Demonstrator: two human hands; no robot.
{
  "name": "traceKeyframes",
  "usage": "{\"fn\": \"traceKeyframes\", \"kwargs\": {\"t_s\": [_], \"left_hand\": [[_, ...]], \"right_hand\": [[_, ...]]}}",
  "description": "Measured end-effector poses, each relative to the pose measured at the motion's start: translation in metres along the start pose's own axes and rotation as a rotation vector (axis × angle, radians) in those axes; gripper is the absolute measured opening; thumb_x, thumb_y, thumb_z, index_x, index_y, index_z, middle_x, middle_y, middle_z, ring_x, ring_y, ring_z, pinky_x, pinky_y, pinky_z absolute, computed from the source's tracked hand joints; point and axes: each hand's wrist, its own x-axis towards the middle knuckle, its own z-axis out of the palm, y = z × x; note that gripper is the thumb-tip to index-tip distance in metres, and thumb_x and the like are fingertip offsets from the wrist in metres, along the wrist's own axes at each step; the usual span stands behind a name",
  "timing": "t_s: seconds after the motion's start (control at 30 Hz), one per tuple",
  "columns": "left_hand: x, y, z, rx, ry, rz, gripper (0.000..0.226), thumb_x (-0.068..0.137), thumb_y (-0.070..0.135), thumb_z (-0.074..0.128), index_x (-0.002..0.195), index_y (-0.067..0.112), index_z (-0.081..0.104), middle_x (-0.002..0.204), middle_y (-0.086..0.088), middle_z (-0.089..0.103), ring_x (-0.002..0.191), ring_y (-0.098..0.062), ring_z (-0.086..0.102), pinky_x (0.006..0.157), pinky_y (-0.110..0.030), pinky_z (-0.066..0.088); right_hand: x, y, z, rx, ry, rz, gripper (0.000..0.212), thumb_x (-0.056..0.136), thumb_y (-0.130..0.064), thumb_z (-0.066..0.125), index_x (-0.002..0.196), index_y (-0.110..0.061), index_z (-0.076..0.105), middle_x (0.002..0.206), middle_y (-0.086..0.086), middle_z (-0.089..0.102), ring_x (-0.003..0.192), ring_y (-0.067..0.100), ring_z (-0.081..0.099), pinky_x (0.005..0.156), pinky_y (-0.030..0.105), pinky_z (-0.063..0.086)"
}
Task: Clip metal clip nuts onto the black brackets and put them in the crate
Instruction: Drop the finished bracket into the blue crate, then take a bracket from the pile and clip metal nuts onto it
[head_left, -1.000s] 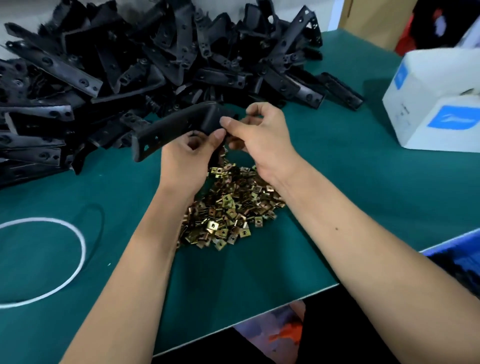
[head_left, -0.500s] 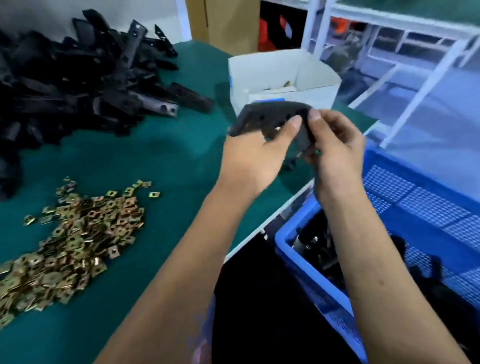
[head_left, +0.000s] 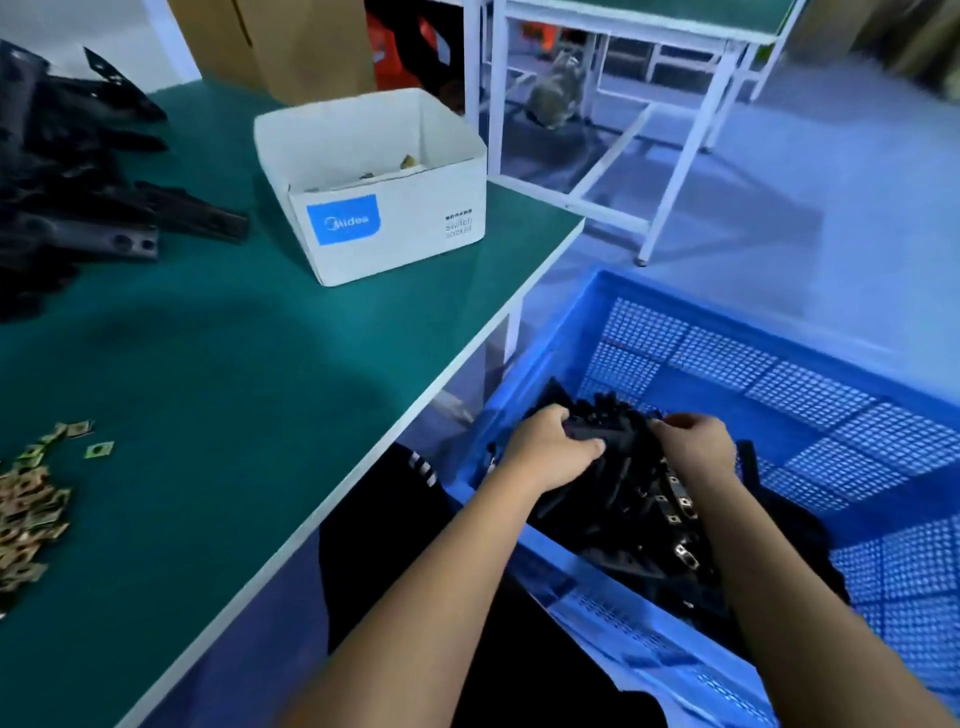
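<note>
Both hands' fingers curl into the black brackets in the crate, their tips hidden. Far left of the fingers, the clip pile and bracket heap run off the frame edge.

Matt black brackets, perforated plastic crate

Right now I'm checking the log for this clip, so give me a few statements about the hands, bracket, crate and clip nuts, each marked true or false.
1. Both hands, left hand and right hand, hold a black bracket. True.
2. The bracket is above the green table. False: it is inside the blue crate.
3. The crate holds no brackets. False: a pile of brackets lies there.
4. Loose clip nuts lie on the table. True.
5. The white box sits in the crate. False: it stands on the table.
</note>
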Motion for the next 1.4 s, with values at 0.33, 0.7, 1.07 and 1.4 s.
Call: {"fn": "traceKeyframes", "kwargs": {"t_s": [0.33, 0.7, 1.07, 1.4], "left_hand": [[-0.017, 0.046, -0.049, 0.029, 0.453, 0.373, 0.039, 0.09, 0.027, 0.072, 0.128, 0.021, 0.064, 0.124, 0.002, 0.07, 0.111, -0.017, 0.067, 0.101, -0.034, 0.05], [-0.128, 0.005, -0.204, -0.315, 0.984, 0.522, 0.02, 0.085, 0.012, 0.066, 0.098, 0.027, 0.064, 0.09, 0.011, 0.071, 0.066, -0.027, 0.072, 0.074, -0.049, 0.06], [-0.288, -0.2, -0.31, 0.016, 1.79, -0.095, 0.02, 0.085, 0.015, 0.065, 0.105, 0.014, 0.065, 0.118, -0.007, 0.054, 0.101, -0.021, 0.059, 0.093, -0.028, 0.044], [-0.317, -0.27, -0.347, -0.333, 1.766, -0.306, 0.022, 0.09, 0.018, 0.064, 0.112, 0.012, 0.062, 0.105, 0.002, 0.061, 0.087, -0.009, 0.053, 0.079, -0.018, 0.033]], "right_hand": [[-0.018, -0.083, -0.006, 0.063, 0.059, -0.341, 0.009, 0.092, -0.025, 0.072, 0.089, -0.018, 0.073, 0.078, -0.005, 0.07, 0.08, 0.02, 0.068, 0.066, 0.024, 0.043], [-0.187, -0.246, 0.049, 0.217, -0.147, -1.247, 0.011, 0.09, -0.023, 0.071, 0.08, -0.018, 0.07, 0.061, -0.005, 0.063, 0.055, 0.014, 0.053, 0.057, 0.025, 0.042], [-0.39, -0.345, 0.175, -0.254, -0.74, -1.69, 0.004, 0.089, -0.026, 0.074, 0.089, -0.022, 0.076, 0.079, -0.011, 0.069, 0.08, 0.014, 0.066, 0.08, 0.033, 0.054], [-0.505, -0.37, 0.272, -0.452, -0.832, -1.556, 0.074, 0.097, -0.036, 0.068, 0.158, -0.048, 0.027, 0.145, 0.016, 0.04, 0.135, 0.039, 0.04, 0.111, 0.048, 0.043]]}}
